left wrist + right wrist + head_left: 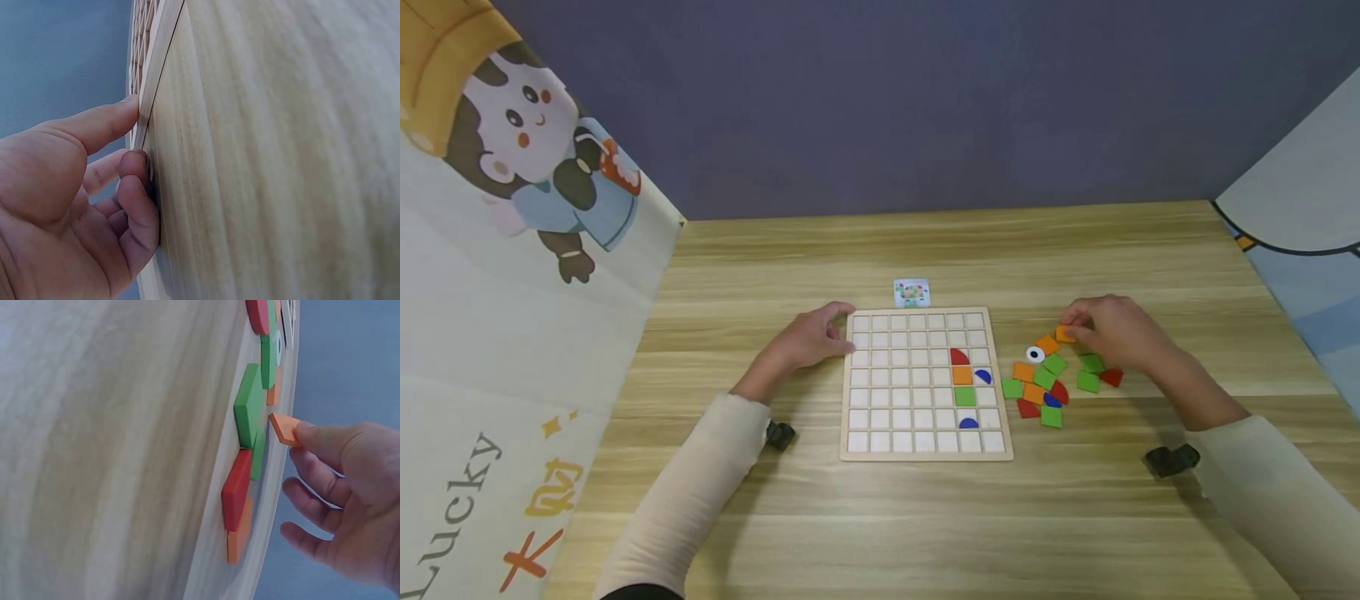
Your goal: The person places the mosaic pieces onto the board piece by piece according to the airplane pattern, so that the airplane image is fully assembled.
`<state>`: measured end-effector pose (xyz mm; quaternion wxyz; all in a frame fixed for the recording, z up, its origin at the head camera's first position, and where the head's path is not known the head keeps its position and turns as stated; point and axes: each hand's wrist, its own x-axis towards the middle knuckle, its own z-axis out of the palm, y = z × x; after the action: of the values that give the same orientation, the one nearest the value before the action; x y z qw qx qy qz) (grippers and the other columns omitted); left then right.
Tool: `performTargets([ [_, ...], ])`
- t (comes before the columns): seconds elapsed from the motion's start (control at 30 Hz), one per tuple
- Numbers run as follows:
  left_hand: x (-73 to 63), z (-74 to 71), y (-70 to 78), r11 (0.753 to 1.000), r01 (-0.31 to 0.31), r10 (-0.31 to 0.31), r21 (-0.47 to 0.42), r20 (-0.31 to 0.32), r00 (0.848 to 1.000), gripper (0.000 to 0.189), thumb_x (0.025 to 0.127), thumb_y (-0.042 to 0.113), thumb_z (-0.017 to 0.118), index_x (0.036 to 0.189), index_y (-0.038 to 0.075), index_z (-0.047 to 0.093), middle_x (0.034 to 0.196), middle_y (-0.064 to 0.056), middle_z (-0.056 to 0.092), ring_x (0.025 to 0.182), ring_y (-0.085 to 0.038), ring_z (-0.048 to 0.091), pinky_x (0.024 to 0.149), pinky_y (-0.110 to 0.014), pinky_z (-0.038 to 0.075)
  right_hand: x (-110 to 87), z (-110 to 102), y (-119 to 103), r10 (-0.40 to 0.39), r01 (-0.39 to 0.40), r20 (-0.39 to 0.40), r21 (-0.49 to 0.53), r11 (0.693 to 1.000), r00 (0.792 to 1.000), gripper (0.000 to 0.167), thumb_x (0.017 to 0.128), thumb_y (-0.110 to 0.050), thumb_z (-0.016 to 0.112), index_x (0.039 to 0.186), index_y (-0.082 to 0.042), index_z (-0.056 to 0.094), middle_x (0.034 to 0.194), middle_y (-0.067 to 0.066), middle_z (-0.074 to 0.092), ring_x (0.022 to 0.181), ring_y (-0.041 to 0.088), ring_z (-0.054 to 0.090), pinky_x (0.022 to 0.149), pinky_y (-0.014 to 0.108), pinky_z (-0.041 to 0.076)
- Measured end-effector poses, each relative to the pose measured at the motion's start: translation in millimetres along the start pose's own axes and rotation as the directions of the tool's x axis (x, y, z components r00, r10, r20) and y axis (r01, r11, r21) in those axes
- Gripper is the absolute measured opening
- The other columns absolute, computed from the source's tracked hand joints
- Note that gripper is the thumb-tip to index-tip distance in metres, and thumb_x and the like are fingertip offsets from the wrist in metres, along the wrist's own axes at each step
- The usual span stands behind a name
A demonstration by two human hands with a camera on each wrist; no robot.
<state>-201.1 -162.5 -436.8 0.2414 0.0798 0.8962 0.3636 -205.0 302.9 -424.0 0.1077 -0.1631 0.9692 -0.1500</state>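
In the head view a wooden grid board [880,461] lies mid-table. On its right side are a red quarter-circle tile [958,357], an orange square [962,376], a green square [965,397] and two blue half-round tiles [983,377]. My left hand [805,337] rests at the board's upper left edge, its thumb [115,122] touching the frame and its other fingers loosely bent. Right of the board, my right hand [1120,332] pinches an orange square tile [285,429] between thumb and fingertip, over the far end of the loose tiles.
Several loose green [1087,381], orange [1024,372], red [1111,377] and blue tiles lie right of the board, with a white eye-like disc [1034,354] among them. A small picture card [912,292] lies behind the board. A dark partition [925,108] stands along the table's back edge.
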Motion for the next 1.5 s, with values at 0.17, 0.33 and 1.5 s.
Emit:
performTargets([
  [0.17, -0.2, -0.1, 1.1, 1.0, 0.002, -0.002, -0.003, 0.002, 1.0, 0.07, 0.095, 0.025, 0.073, 0.156, 0.022, 0.04, 0.102, -0.008, 0.063, 0.083, -0.02, 0.056, 0.072, -0.031, 0.049, -0.1, -1.8, -0.1, 0.0, 0.0, -0.012, 0.009, 1.0, 1.0, 0.016, 0.098, -0.017, 0.067, 0.108, -0.007, 0.073, 0.097, 0.009, 0.076, 0.089, 0.026, 0.068, 0.083, 0.052, 0.054],
  [0.33, 0.0, -0.2, 1.1, 1.0, 0.002, -0.002, -0.006, 0.002, 1.0, 0.07, 0.095, 0.025, 0.073, 0.156, 0.022, 0.04, 0.101, -0.008, 0.062, 0.082, -0.019, 0.055, 0.073, -0.031, 0.049, 0.1, -2.8, -2.2, -0.025, 0.026, -0.039, 0.023, 0.999, 0.999, 0.017, 0.099, -0.019, 0.067, 0.111, -0.007, 0.073, 0.098, 0.009, 0.076, 0.09, 0.026, 0.068, 0.082, 0.051, 0.056],
  [1.5, 2.9, -1.2, 1.5, 1.0, 0.03, -0.03, -0.004, 0.014, 0.999, 0.07, 0.095, 0.026, 0.073, 0.156, 0.025, 0.039, 0.101, -0.007, 0.063, 0.079, -0.019, 0.053, 0.07, -0.031, 0.047, 25.1, 17.9, -42.2, -0.064, 0.076, -0.058, 0.236, 0.969, 0.996, 0.018, 0.102, -0.028, 0.064, 0.111, -0.015, 0.072, 0.099, 0.003, 0.073, 0.088, 0.019, 0.064, 0.074, 0.033, 0.052],
])
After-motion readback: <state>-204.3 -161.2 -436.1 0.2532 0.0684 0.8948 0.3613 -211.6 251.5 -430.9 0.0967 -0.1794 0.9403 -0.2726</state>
